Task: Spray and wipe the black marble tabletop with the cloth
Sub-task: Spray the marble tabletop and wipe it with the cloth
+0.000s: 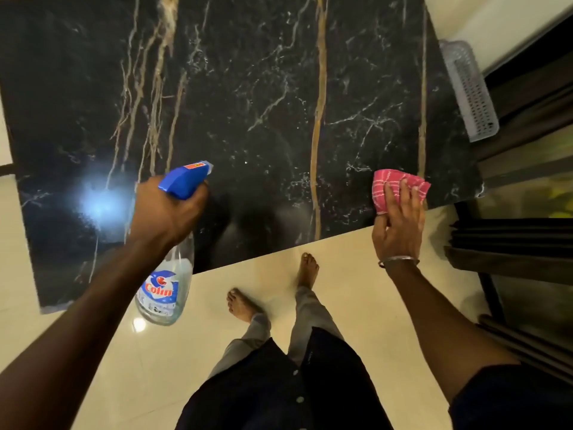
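Note:
The black marble tabletop [248,88] with gold and white veins fills the upper part of the view. My left hand [164,209] grips a clear spray bottle [164,293] by its blue trigger head, nozzle aimed over the near part of the top. A bright light glare reflects on the marble just left of that hand. My right hand [398,221] presses a folded pink checked cloth [393,184] flat on the tabletop near its front right corner, fingers spread over the cloth.
A grey perforated plastic tray [473,94] lies at the table's right edge. Dark chairs or furniture [527,243] stand to the right. Cream floor tiles [356,274] lie below, with my bare feet close to the table's front edge.

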